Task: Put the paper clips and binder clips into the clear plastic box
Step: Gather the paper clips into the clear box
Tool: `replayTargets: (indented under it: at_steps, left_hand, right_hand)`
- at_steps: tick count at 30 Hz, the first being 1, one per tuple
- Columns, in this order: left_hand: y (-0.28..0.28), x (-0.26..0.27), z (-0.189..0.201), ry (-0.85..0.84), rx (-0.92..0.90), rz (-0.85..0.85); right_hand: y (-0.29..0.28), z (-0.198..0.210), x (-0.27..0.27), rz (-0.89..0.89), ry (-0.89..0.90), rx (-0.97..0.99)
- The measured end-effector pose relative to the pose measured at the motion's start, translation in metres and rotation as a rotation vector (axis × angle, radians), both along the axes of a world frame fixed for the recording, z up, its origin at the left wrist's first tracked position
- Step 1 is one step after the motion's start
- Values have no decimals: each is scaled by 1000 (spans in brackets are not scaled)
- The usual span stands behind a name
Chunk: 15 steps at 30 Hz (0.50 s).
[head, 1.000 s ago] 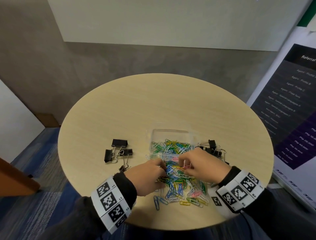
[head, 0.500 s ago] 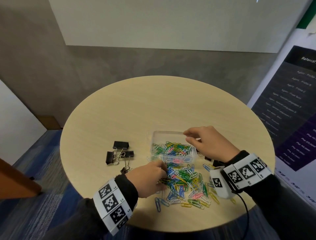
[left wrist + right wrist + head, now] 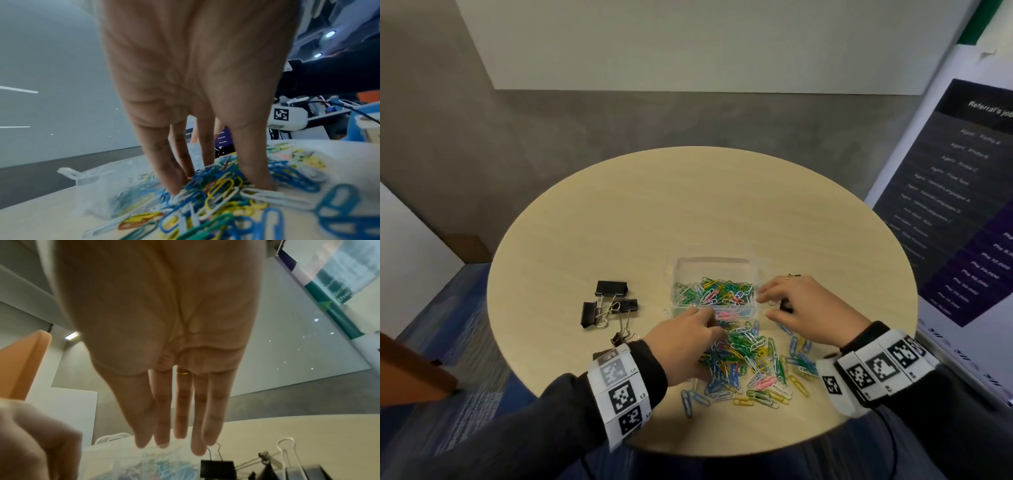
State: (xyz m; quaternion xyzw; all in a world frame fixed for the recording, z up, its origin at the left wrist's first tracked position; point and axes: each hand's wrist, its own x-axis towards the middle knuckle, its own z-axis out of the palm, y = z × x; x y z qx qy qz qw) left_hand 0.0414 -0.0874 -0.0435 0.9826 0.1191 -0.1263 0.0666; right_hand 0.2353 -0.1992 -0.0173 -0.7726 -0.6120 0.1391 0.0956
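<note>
A clear plastic box (image 3: 714,265) stands mid-table, partly filled with coloured paper clips (image 3: 714,291). A loose pile of paper clips (image 3: 753,363) lies in front of it. My left hand (image 3: 709,325) is over the pile's left part. In the left wrist view its straight fingers (image 3: 174,178) and thumb dig into the clips (image 3: 222,199) beside the box (image 3: 96,186). My right hand (image 3: 767,301) hovers at the box's right corner, fingers (image 3: 179,426) straight and empty, above black binder clips (image 3: 217,467) that it mostly hides in the head view.
Three black binder clips (image 3: 609,301) lie left of the box, and a smaller one (image 3: 619,337) by my left wrist. The round wooden table (image 3: 688,212) is bare at the back. A printed banner (image 3: 962,205) stands close on the right.
My right hand left the pile, went over the box's far right corner, then came back to the box's near right corner. The left hand stayed in the pile.
</note>
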Motion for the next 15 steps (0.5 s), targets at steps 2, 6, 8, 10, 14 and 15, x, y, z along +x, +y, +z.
replayTargets:
  at_steps: [2, 6, 8, 10, 14, 15]
  left_hand:
    - [2, 4, 2, 3, 20, -9]
    - [5, 10, 7, -19, 50, -28]
    - [7, 12, 8, -35, 26, -28]
    - [9, 12, 8, -64, -5, -27]
    - [15, 11, 10, -120, -78, -12]
    - [17, 10, 11, -138, -100, -3]
  right_hand:
    - [1, 0, 1, 6, -24, -14]
    - [3, -1, 0, 3, -43, -33]
    - [3, -2, -1, -4, -50, -41]
    - [3, -2, -2, -9, -54, -50]
    - [3, -1, -2, -9, -49, -54]
    - [3, 0, -3, -8, -48, -54]
